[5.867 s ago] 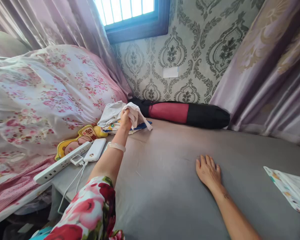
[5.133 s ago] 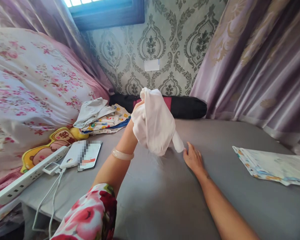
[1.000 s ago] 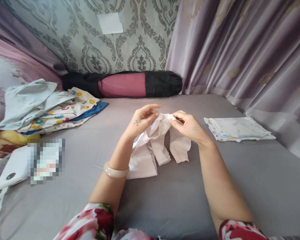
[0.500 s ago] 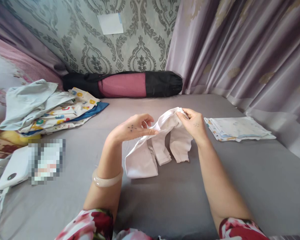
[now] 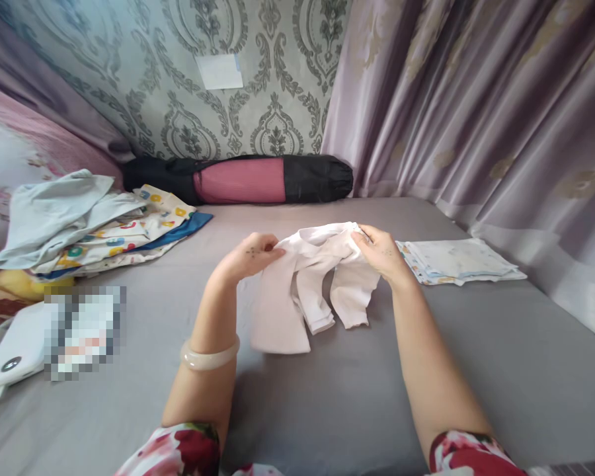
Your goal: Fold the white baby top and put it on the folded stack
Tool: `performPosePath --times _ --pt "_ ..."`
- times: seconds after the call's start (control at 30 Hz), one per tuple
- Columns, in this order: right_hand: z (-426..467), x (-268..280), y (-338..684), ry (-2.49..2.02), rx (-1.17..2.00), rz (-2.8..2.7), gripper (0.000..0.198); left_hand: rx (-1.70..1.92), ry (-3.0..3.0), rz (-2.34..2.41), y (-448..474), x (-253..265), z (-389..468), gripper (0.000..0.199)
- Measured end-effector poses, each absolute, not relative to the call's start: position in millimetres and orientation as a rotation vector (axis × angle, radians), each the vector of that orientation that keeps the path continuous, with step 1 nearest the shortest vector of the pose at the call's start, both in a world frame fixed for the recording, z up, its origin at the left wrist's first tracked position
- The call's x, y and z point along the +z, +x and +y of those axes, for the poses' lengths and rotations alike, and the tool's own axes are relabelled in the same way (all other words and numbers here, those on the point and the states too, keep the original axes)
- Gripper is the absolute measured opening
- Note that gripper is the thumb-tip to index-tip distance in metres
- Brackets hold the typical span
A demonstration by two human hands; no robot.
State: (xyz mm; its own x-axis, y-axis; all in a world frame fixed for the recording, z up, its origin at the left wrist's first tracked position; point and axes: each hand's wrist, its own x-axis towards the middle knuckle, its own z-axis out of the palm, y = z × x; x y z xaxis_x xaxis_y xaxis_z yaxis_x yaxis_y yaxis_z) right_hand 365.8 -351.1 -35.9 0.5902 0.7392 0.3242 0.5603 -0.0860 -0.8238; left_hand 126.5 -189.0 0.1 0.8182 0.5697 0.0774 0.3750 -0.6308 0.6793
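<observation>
A small pale pink long-sleeved top (image 5: 282, 297) hangs in loose folds between my two hands, just over the grey bed sheet (image 5: 297, 410). My left hand (image 5: 252, 256) pinches the garment's upper left edge between thumb and fingers. At the upper right edge, my right hand (image 5: 378, 251) grips the cloth with the thumb on top. The neckline stretches across between both hands. A sleeve and other lower parts droop below; their ends reach down near the sheet, and I cannot tell whether they touch it.
Folded printed cloths (image 5: 461, 261) lie to the right. On the left are a heap of clothes (image 5: 74, 218), a white power bank (image 5: 22, 340) with a cable, and a blurred-out flat item (image 5: 86, 337). Along the wall rests a black and pink rolled bag (image 5: 240, 180).
My left hand has closed on the garment's left edge, where its fingers were apart before. The top now spreads wider, with its left part hanging straighter. The view has tilted up slightly.
</observation>
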Motion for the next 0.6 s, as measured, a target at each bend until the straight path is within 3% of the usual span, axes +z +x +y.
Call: performPosePath --times 0.17,0.37,0.6 --pt "-366 -25 366 -1.716 0.470 -1.176 0.037 0.534 1.984 0.777 119 -3 -185 0.029" --pt "-364 -16 358 -1.717 0.379 -1.121 0.039 0.709 1.732 0.851 106 5 -186 0.028" --pt "-360 26 351 -1.509 0.417 -1.135 0.045 0.834 1.657 0.744 78 41 -179 0.041"
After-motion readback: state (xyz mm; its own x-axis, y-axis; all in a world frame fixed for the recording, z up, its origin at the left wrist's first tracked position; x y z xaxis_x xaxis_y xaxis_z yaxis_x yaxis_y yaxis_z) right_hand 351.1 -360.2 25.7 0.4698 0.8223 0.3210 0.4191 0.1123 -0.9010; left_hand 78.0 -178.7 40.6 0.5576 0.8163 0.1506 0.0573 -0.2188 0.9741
